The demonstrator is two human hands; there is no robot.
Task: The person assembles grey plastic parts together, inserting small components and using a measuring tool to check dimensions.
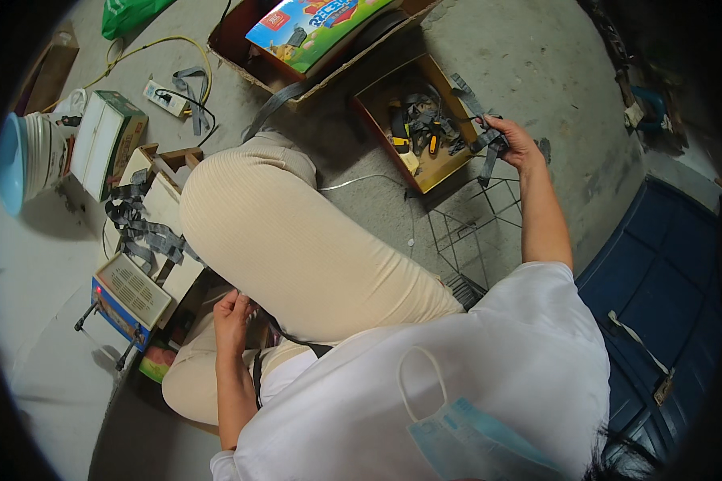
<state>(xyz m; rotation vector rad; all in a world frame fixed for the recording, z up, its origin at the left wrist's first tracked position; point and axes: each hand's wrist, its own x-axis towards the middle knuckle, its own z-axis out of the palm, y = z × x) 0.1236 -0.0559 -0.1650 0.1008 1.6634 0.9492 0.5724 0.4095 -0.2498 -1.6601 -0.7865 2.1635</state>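
Observation:
My right hand reaches out to the right, fingers closed on a bunch of grey webbing straps. Those straps hang beside the right edge of a shallow open cardboard box, in which yellow-and-black tools and more dark straps lie. Low beside my thigh, my left hand is closed with its fingertips pinched together; what it grips is too small to make out. A black strap runs across my lap close to it. More grey straps lie heaped on a pale surface to the left.
A larger carton holding a colourful box stands at the top. A wire rack is below the shallow box. To the left are a power strip, a white-and-green box and stacked buckets. A dark blue panel lies right.

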